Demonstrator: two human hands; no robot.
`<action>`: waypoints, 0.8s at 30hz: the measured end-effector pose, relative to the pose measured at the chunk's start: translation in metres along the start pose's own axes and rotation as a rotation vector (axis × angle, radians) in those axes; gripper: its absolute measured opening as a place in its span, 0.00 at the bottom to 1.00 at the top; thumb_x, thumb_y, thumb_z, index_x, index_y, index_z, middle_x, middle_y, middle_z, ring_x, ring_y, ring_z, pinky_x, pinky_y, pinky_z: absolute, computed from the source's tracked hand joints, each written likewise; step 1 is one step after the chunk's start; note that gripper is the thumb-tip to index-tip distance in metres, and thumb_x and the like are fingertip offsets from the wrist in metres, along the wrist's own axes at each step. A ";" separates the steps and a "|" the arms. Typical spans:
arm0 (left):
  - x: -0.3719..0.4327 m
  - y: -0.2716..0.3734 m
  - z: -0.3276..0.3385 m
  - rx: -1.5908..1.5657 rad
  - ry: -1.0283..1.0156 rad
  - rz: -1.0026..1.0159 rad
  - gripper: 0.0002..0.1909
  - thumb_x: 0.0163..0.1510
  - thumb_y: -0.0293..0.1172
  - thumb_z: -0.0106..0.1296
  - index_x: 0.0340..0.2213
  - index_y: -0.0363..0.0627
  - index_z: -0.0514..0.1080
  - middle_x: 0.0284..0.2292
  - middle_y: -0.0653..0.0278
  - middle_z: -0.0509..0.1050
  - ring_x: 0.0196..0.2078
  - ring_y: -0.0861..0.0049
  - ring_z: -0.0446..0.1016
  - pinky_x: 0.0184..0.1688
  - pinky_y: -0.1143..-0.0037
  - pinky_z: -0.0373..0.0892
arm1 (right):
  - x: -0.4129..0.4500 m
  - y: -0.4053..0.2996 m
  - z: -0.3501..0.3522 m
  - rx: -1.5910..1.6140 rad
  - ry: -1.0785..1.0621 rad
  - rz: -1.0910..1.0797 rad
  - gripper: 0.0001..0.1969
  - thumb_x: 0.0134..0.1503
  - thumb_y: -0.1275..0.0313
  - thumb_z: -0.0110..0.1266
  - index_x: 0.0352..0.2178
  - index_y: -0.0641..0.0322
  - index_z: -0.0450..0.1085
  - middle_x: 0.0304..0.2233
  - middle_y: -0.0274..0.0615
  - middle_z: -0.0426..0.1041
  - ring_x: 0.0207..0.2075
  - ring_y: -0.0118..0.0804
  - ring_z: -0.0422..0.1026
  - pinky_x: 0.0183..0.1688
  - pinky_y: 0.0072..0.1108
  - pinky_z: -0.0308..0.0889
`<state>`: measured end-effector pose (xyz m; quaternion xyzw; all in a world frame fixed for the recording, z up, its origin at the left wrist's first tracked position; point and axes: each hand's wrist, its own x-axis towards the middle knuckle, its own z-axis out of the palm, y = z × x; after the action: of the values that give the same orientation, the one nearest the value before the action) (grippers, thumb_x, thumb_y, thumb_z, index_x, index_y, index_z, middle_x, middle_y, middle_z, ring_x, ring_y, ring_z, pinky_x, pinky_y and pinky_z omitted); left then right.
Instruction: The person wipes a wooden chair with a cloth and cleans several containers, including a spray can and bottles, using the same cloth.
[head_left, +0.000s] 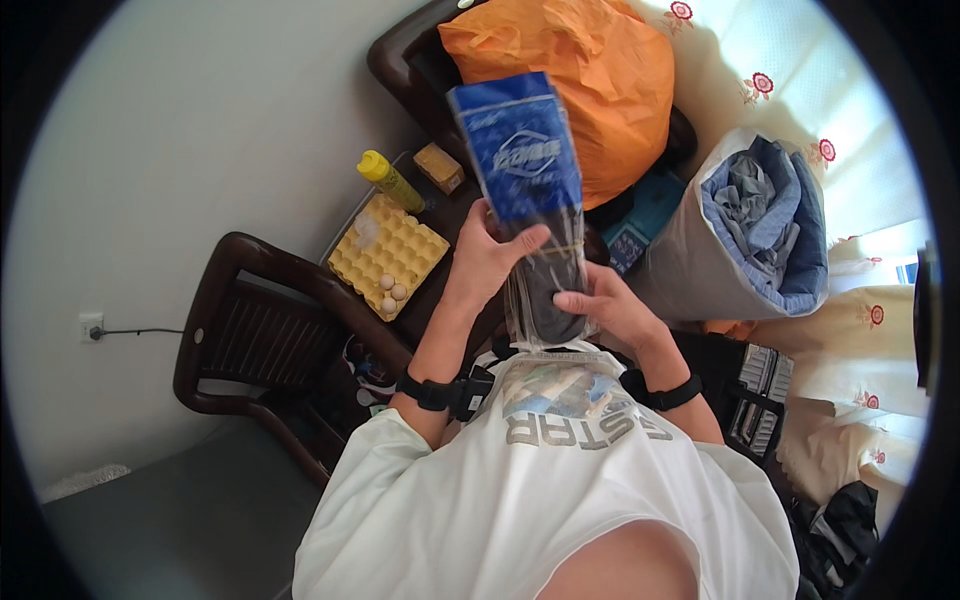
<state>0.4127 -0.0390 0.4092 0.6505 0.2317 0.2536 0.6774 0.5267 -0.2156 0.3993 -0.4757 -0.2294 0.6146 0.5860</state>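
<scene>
A clear plastic packet of dark socks (551, 289) with a blue printed header is held in front of my chest, tilted slightly. My left hand (487, 259) grips its left edge near the middle, the thumb lying over the front by a yellowish rubber band. Lower down on the right side, my right hand (619, 304) holds the packet with the thumb pressed on the dark fabric. The fingers behind the packet are hidden. Behind its top part is a large orange bag (622, 97).
On a dark table at left stand a yellow egg tray (390, 247) with several eggs, a yellow spray can (390, 181) and a small box (439, 168). A dark wooden chair (262, 322) is further left. Rolled blue bedding (787, 225) in a bag and a black-and-silver case (757, 397) stand right.
</scene>
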 end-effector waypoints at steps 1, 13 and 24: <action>-0.002 0.003 -0.002 0.000 0.036 -0.164 0.35 0.47 0.44 0.67 0.50 0.35 0.66 0.40 0.61 0.75 0.41 0.77 0.75 0.45 0.76 0.71 | 0.001 -0.002 -0.001 0.025 0.050 0.007 0.22 0.58 0.72 0.59 0.53 0.67 0.65 0.45 0.36 0.73 0.45 0.26 0.70 0.51 0.21 0.66; -0.037 -0.021 0.012 0.181 -0.307 -0.236 0.53 0.46 0.58 0.64 0.60 0.38 0.51 0.50 0.54 0.68 0.49 0.70 0.72 0.49 0.71 0.70 | 0.015 0.004 -0.007 0.154 0.250 -0.191 0.26 0.58 0.66 0.60 0.53 0.67 0.62 0.46 0.39 0.72 0.47 0.29 0.71 0.53 0.23 0.66; -0.044 -0.012 0.010 0.596 -0.049 0.256 0.54 0.41 0.74 0.56 0.54 0.37 0.60 0.36 0.49 0.77 0.38 0.59 0.79 0.40 0.70 0.73 | 0.004 -0.001 0.003 0.267 0.079 -0.055 0.26 0.58 0.69 0.60 0.54 0.68 0.61 0.48 0.41 0.72 0.48 0.33 0.72 0.51 0.25 0.68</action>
<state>0.3859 -0.0756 0.3971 0.8501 0.1957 0.2418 0.4250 0.5247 -0.2110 0.4003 -0.4107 -0.1352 0.6040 0.6695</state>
